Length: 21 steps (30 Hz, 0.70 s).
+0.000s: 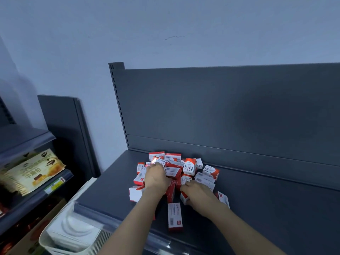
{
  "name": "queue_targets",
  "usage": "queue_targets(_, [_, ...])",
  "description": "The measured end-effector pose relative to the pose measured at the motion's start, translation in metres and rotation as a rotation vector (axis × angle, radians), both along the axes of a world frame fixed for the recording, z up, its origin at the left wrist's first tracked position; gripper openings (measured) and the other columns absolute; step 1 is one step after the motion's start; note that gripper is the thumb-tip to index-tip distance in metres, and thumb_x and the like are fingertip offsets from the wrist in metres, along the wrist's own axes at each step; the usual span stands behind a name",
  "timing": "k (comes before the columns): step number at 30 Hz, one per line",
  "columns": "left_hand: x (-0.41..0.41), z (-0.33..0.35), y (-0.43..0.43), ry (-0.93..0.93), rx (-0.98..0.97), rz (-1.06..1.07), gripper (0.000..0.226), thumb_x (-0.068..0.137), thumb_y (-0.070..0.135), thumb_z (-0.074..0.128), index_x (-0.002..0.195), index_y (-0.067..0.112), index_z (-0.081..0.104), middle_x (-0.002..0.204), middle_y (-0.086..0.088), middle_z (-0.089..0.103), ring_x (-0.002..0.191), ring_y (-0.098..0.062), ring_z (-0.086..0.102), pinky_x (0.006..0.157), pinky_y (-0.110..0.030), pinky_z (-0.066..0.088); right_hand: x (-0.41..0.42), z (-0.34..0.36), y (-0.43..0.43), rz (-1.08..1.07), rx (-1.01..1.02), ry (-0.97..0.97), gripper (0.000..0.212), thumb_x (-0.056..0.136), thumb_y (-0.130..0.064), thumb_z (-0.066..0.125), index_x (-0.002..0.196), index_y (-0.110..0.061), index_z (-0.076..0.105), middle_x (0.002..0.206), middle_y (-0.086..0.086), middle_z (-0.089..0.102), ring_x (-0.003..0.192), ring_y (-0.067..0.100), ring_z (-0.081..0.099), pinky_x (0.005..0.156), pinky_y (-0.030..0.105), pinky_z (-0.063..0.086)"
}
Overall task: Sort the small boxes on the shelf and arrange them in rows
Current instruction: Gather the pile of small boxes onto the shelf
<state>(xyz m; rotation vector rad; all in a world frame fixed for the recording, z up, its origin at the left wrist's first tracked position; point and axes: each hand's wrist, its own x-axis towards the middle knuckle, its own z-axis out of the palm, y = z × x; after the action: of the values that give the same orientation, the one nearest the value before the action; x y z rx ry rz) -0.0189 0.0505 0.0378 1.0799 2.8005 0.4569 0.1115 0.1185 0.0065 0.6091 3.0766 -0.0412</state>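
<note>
A jumbled heap of several small red-and-white boxes (189,167) lies on the dark grey shelf (266,205), close to its back panel. My left hand (156,176) rests on the left side of the heap, its fingertips touching a box (157,161) at the top. My right hand (197,193) is curled over a box (184,197) at the front of the heap. One long box (175,216) lies apart, flat, nearer the shelf's front edge. Another box (223,197) sits just right of my right wrist.
The shelf's back panel (230,111) rises behind the heap. A white plastic basket (71,234) hangs below the shelf's front left corner. Snack bags (31,172) fill a neighbouring shelf at the left. The shelf surface stretches bare to the right.
</note>
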Motion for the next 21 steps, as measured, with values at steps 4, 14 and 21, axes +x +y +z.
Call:
queue_targets(4, [0.005,0.002,-0.005,-0.037,0.020,0.000,0.017,0.089,0.009,0.048,0.102,0.003,0.058,0.105,-0.012,0.066,0.096,-0.026,0.062,0.077,-0.030,0.051,0.006,0.006,-0.007,-0.031,-0.026,0.029,0.034,0.088,-0.012,0.057,0.122,-0.011,0.052,0.124,0.010,0.055,0.116,0.027,0.048,0.095,0.039,0.044])
queue_targets(14, [0.091,0.051,0.044,0.128,0.412,-0.300,0.024,0.087,0.008,0.055,0.107,-0.004,0.056,0.105,-0.021,0.062,0.101,-0.038,0.056,0.079,-0.040,0.043,0.094,0.056,0.008,-0.345,-0.177,0.472,0.028,0.090,-0.025,0.057,0.114,-0.010,0.054,0.113,0.011,0.061,0.103,0.030,0.056,0.084,0.038,0.045])
queue_targets(21, [0.234,0.055,0.103,0.043,0.461,-0.541,0.030,0.090,0.013,0.054,0.117,0.000,0.053,0.115,-0.015,0.061,0.108,-0.032,0.055,0.084,-0.035,0.042,0.234,0.066,0.045,-0.577,-0.128,0.603,0.027,0.089,-0.029,0.060,0.109,-0.011,0.055,0.106,0.008,0.062,0.095,0.026,0.057,0.069,0.027,0.033])
